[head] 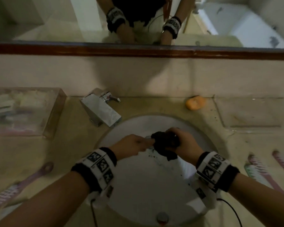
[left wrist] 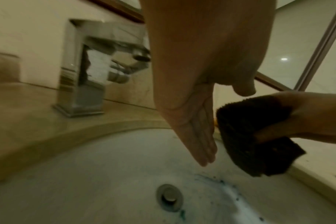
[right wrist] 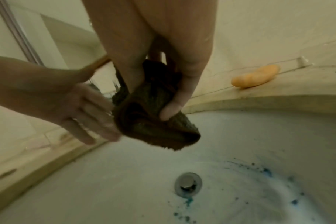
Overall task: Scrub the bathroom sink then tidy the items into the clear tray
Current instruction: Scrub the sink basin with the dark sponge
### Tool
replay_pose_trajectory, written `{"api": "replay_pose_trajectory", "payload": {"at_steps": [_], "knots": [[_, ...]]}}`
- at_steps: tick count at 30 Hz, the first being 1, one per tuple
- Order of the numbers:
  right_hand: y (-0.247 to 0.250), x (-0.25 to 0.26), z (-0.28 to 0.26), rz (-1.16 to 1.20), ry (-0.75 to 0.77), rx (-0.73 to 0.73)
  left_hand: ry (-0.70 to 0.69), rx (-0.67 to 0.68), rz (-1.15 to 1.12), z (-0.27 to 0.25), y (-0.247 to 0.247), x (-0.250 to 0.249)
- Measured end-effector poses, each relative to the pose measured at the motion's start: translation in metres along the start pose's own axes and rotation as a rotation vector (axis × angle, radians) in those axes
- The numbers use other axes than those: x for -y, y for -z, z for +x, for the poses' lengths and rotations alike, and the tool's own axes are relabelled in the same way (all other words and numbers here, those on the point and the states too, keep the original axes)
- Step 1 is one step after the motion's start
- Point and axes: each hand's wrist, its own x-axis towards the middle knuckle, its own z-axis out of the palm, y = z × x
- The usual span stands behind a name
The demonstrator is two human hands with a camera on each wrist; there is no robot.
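White porcelain, speckled with blue-green flecks, makes up the round bathroom sink (head: 138, 182), and both hands are held above its bowl. The right hand (head: 185, 141) has its thumb and fingers curled tight round a dark, folded terry cloth (head: 165, 142), bunched into a thick wad with one corner hanging down towards the bowl. The left hand (head: 133, 143) is beside it with its fingers (left wrist: 199, 142) straight, close together and pointing downwards, holding nothing; the fingertips sit right against the cloth's edge, though whether they actually touch it is hard to tell. The metal drain plug (right wrist: 188, 182) lies below the hands, with the blue staining thickest near it and out to one side. A squared chrome tap (head: 102, 110) stands on the beige stone counter (head: 72, 145) at the back left of the basin. Further left sits the clear rectangular tray (head: 54, 112), with blurred items inside it. A pink-handled toothbrush (head: 23, 182) lies on the counter to the front left, and two more toothbrushes (head: 262, 172) lie on the right. An orange bar of soap (head: 195, 102) rests at the back right, against the wall. Above runs a wooden-framed mirror (head: 138, 49).
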Motion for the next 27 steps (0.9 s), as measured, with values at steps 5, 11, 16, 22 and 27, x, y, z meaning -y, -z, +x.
{"api": "replay_pose_trajectory", "payload": {"at_steps": [5, 11, 16, 22, 27], "knots": [[-0.001, 0.002, -0.004, 0.115, -0.003, -0.051, -0.077, -0.037, -0.158, 0.021, -0.029, -0.024], [0.019, -0.014, -0.016, 0.177, -0.026, 0.289, -0.101, -0.219, -0.004, 0.058, -0.024, -0.006], [0.067, -0.071, -0.003, -0.462, -0.055, 0.221, -0.019, -0.477, 0.254, 0.091, -0.016, 0.003], [0.090, -0.103, -0.009, -0.762, -0.198, 0.399, 0.034, -0.723, 0.139, 0.137, -0.035, -0.007], [0.078, -0.122, -0.015, -0.658, -0.230, 0.446, -0.006, -0.622, 0.153, 0.169, -0.062, -0.017]]}}
